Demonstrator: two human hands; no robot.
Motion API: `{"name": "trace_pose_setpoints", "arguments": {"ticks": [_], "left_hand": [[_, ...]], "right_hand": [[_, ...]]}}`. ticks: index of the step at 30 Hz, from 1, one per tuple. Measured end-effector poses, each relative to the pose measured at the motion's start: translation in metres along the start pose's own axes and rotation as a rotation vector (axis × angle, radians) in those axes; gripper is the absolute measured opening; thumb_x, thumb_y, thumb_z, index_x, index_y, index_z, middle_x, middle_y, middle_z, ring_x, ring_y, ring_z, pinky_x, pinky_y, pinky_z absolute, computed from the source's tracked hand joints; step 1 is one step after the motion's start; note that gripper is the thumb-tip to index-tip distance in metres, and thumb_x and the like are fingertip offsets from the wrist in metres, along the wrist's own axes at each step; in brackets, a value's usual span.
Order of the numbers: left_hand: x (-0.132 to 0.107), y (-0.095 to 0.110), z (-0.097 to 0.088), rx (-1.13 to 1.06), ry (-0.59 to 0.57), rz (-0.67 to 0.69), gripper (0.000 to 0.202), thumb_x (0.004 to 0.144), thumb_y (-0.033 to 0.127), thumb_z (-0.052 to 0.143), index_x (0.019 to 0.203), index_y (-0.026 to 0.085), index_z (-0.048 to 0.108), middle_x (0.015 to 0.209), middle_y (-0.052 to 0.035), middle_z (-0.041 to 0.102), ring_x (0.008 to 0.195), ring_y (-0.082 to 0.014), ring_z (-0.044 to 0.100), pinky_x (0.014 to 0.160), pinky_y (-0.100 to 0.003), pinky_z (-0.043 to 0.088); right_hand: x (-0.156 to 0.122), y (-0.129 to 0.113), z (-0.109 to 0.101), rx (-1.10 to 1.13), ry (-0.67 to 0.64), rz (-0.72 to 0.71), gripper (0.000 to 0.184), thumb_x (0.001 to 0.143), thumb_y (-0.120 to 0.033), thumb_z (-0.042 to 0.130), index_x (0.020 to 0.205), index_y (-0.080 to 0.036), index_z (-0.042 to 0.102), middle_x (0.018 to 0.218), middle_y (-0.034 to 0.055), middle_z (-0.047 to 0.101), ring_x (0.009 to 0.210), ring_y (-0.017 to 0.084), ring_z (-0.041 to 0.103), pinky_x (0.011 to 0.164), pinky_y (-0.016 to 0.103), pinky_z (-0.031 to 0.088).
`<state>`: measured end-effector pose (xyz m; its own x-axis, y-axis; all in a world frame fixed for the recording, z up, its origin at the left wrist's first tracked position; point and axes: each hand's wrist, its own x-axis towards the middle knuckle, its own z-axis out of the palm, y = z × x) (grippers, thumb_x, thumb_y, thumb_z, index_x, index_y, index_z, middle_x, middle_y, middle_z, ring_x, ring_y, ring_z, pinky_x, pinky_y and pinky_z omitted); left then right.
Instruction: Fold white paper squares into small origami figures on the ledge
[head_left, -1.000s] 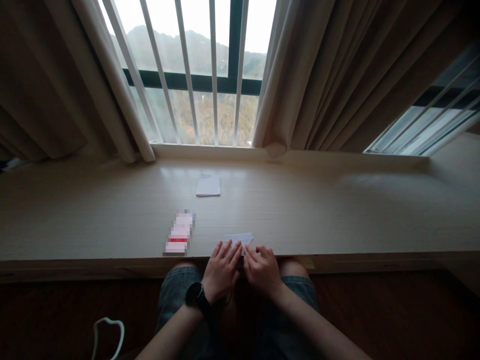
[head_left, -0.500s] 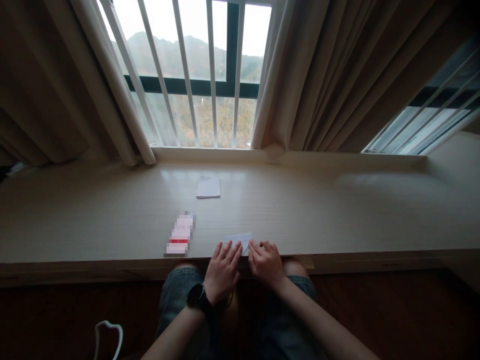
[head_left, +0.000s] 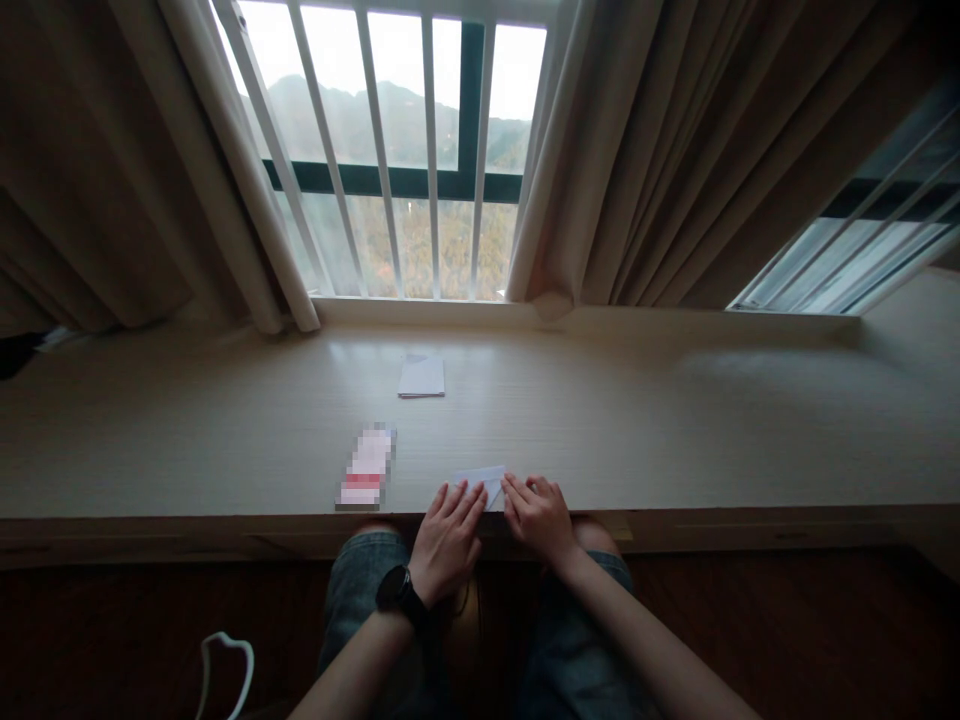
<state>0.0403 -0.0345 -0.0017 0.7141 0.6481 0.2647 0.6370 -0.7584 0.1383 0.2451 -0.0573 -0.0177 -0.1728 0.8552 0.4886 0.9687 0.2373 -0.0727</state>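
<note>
White folded paper is lying at the near edge of the pale wood-grain counter, partly under the fingers; L hand is resting on it w/ fingers extended, not gripping; R hand is touching its R end w/ fingers bunched, can't tell if pinching; pixelated pink-white oblong w/ red band is lying to the L, white paper stack is sitting farther back nr the barred window

Sheet is matt paper, tabletop smooth wood-look w/ sl. gloss.
</note>
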Motion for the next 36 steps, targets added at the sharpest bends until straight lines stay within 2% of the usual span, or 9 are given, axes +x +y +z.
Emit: {"name": "trace_pose_setpoints", "arguments": {"ticks": [3, 6, 11, 13, 16, 20, 26, 32, 36], "left_hand": [[0.003, -0.002, -0.001, -0.067, 0.034, -0.047, 0.049, 0.093, 0.028, 0.043, 0.142, 0.024, 0.041, 0.147, -0.0054, 0.043, 0.139, -0.0218, 0.034, 0.117, -0.045, 0.025], [0.006, -0.008, -0.002, -0.131, 0.048, -0.061, 0.041, 0.097, 0.030, 0.038, 0.137, 0.023, 0.048, 0.138, -0.0055, 0.053, 0.134, -0.0205, 0.042, 0.114, -0.043, 0.031], [0.004, -0.018, -0.009, -0.133, 0.065, 0.000, 0.038, 0.096, 0.028, 0.042, 0.132, 0.023, 0.053, 0.140, -0.0059, 0.051, 0.137, -0.0229, 0.037, 0.110, -0.044, 0.037], [0.003, -0.017, -0.014, -0.107, 0.056, -0.011, 0.039, 0.095, 0.029, 0.044, 0.133, 0.024, 0.052, 0.138, -0.0067, 0.052, 0.133, -0.0240, 0.040, 0.109, -0.045, 0.036], [0.002, -0.015, -0.018, -0.086, 0.046, -0.024, 0.039, 0.095, 0.027, 0.043, 0.133, 0.023, 0.052, 0.130, -0.0078, 0.057, 0.125, -0.0231, 0.048, 0.108, -0.045, 0.037], [0.002, -0.019, -0.018, -0.100, 0.044, 0.021, 0.042, 0.093, 0.022, 0.042, 0.134, 0.021, 0.051, 0.131, -0.0086, 0.057, 0.124, -0.0218, 0.048, 0.108, -0.041, 0.038], [0.003, -0.033, -0.018, -0.070, 0.037, 0.050, 0.042, 0.091, 0.018, 0.042, 0.132, 0.018, 0.053, 0.134, -0.0087, 0.056, 0.127, -0.0220, 0.047, 0.108, -0.040, 0.038], [0.002, -0.031, -0.018, 0.034, 0.080, -0.064, 0.040, 0.092, 0.026, 0.044, 0.130, 0.026, 0.056, 0.132, -0.0065, 0.059, 0.128, -0.0287, 0.047, 0.101, -0.049, 0.036], [0.001, -0.025, -0.015, 0.060, 0.113, -0.127, 0.041, 0.092, 0.025, 0.042, 0.132, 0.025, 0.055, 0.134, -0.0074, 0.057, 0.127, -0.0314, 0.046, 0.099, -0.051, 0.036]], "right_hand": [[-0.005, -0.009, 0.005, 0.021, 0.038, 0.060, 0.035, 0.092, -0.025, 0.050, 0.125, -0.021, 0.063, 0.125, 0.0056, 0.064, 0.098, 0.026, 0.051, 0.081, 0.040, 0.036], [-0.004, -0.018, 0.009, 0.054, 0.095, 0.158, 0.028, 0.092, -0.026, 0.052, 0.115, -0.022, 0.068, 0.120, 0.0059, 0.067, 0.098, 0.027, 0.051, 0.082, 0.041, 0.036], [0.009, -0.024, 0.011, 0.129, 0.131, 0.246, 0.020, 0.089, -0.028, 0.058, 0.101, -0.021, 0.072, 0.114, 0.0070, 0.069, 0.099, 0.027, 0.051, 0.084, 0.043, 0.041], [0.011, -0.024, 0.011, 0.182, 0.134, 0.196, 0.021, 0.089, -0.025, 0.057, 0.103, -0.022, 0.072, 0.116, 0.0067, 0.068, 0.102, 0.026, 0.052, 0.088, 0.043, 0.043], [0.005, -0.025, 0.011, 0.245, 0.101, 0.035, 0.029, 0.090, -0.021, 0.054, 0.116, -0.024, 0.068, 0.120, 0.0066, 0.066, 0.110, 0.025, 0.053, 0.096, 0.043, 0.044], [-0.008, -0.026, 0.009, 0.198, 0.018, -0.107, 0.039, 0.090, -0.023, 0.055, 0.129, -0.025, 0.059, 0.131, 0.0082, 0.060, 0.123, 0.027, 0.050, 0.105, 0.049, 0.040], [-0.011, -0.022, 0.005, 0.141, -0.020, -0.161, 0.040, 0.092, -0.023, 0.055, 0.132, -0.024, 0.056, 0.137, 0.0102, 0.055, 0.128, 0.028, 0.047, 0.107, 0.050, 0.039], [-0.012, -0.023, 0.005, 0.144, -0.017, -0.151, 0.043, 0.091, -0.023, 0.055, 0.134, -0.025, 0.054, 0.137, 0.0100, 0.055, 0.128, 0.027, 0.048, 0.107, 0.050, 0.039], [-0.013, -0.028, 0.005, 0.150, -0.016, -0.120, 0.045, 0.092, -0.022, 0.053, 0.136, -0.025, 0.052, 0.139, 0.0085, 0.053, 0.128, 0.027, 0.047, 0.108, 0.050, 0.037]]}}
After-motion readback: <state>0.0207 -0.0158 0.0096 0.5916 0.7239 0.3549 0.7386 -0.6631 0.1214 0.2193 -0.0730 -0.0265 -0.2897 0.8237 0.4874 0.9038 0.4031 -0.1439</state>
